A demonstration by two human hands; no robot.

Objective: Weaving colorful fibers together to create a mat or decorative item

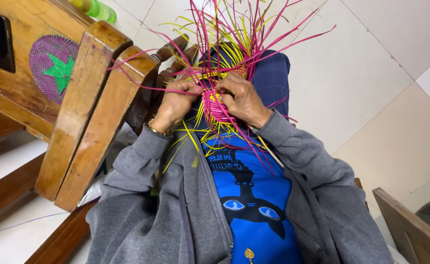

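A small woven piece (215, 108) of pink and yellow strips sits in my lap, its round pink centre facing me. Long loose strips (234, 29) fan out from it, up and away over my knees. My left hand (176, 100) pinches pink strips at the piece's left edge, fingers closed. On the right side my right hand (242, 98) grips the woven part, fingers curled over the top rim. Grey jacket sleeves cover both arms, and a bracelet circles my left wrist.
A wooden chair (85, 112) stands close on my left, with a purple woven disc with a green star (53, 66) lying on it. A green bottle (96, 9) lies at the top. Another wooden chair edge (410, 230) is at lower right. Pale floor tiles surround me.
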